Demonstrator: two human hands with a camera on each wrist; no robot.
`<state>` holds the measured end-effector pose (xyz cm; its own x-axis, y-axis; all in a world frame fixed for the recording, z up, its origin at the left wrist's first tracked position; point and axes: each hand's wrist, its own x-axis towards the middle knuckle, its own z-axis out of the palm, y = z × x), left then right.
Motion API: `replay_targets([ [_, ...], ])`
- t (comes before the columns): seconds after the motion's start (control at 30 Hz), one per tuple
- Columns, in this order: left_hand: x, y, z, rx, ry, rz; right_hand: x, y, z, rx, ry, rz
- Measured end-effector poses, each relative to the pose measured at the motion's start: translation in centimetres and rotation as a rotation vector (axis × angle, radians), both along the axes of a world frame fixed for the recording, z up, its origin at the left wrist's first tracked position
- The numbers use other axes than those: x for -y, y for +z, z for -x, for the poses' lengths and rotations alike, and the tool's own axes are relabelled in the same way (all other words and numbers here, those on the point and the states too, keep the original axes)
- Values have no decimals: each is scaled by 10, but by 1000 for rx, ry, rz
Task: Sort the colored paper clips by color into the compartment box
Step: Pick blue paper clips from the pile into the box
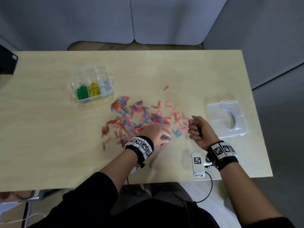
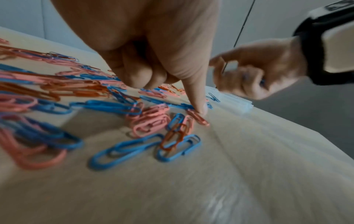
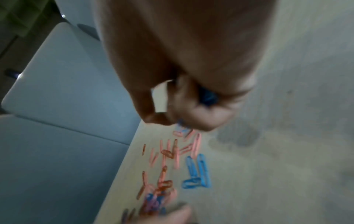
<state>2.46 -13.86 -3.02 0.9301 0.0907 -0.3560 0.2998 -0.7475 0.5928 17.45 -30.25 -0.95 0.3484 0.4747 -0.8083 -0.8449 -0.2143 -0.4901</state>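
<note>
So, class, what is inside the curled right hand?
Blue paper clips show between the curled fingers of the right hand. How many it holds cannot be seen; the fingers cover the rest.

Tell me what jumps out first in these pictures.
A sprawl of red, pink and blue clips covers the middle of the table. At far left, the clear box holds green, yellow and white clips. The left hand fingers the pile; the right hand clutches blue clips.
</note>
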Motion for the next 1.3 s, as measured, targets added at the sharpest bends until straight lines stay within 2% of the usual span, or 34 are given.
replay_targets([
  [0.07,0,-1,-2,-22,2,-10,16,-10,15,264,103,306],
  [0.13,-1,-1,-4,-37,29,-28,26,-19,32,567,217,531],
  [0.23,-1,-1,-4,-40,100,-59,25,-28,54,808,315,691],
  [0.33,0,-2,-3,-80,165,-90,11,-35,76,862,252,689],
  [0.47,-3,-1,1,-73,218,-82,-6,-45,91,927,170,581],
  [0.53,-5,-1,7,-50,306,-44,-15,-47,92,956,220,561],
  [0.7,-5,-1,8,92,451,14,-20,-46,85,1099,504,588],
  [0.77,-7,-2,5,86,506,46,-17,-47,77,1071,522,522],
  [0.83,-7,-3,1,40,560,88,-10,-44,67,939,418,379],
  [0.97,0,-1,-10,-60,554,174,7,-30,52,443,118,49],
  [1.07,11,3,-22,-74,580,153,15,-23,41,105,-120,-183],
  [1.2,26,1,-33,-63,566,16,28,-16,25,-10,-263,-284],
  [1.3,32,-4,-37,-28,547,-52,35,-12,13,111,-244,-131],
])
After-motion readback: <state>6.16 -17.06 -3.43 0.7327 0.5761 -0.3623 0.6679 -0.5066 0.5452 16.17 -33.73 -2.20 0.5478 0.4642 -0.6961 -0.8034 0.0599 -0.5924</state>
